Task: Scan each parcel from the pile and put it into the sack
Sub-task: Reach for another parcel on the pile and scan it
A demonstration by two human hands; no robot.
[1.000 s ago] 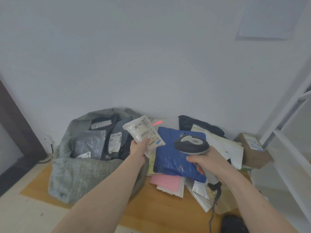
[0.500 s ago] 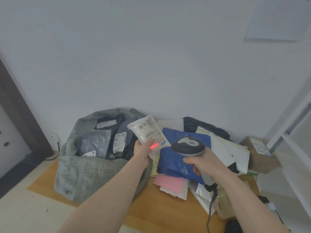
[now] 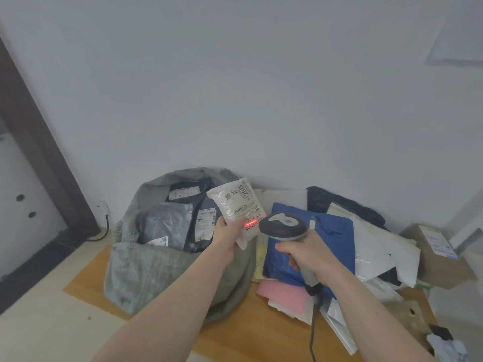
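My left hand (image 3: 228,237) grips a small white padded parcel (image 3: 236,205) by its lower edge, label facing me, above the right rim of the grey sack (image 3: 136,273). My right hand (image 3: 309,253) holds a grey and black barcode scanner (image 3: 282,226) just right of the parcel. The scanner's red line falls on the barcode at the parcel's lower part. The sack stands open on the floor and holds several dark and grey parcels (image 3: 164,223). To the right lies the pile, with a blue parcel (image 3: 332,239) on top, pink (image 3: 283,293) and white (image 3: 376,246) ones around it.
A brown cardboard box (image 3: 439,252) sits at the far right of the pile. The scanner's black cable (image 3: 312,333) hangs toward the wooden floor board. A dark door frame (image 3: 39,142) stands at the left. The white wall is right behind the sack and pile.
The red scan line moved from the wall behind the pile onto the parcel's barcode. My right hand brought the scanner left, closer to the parcel; the left hand kept its hold.
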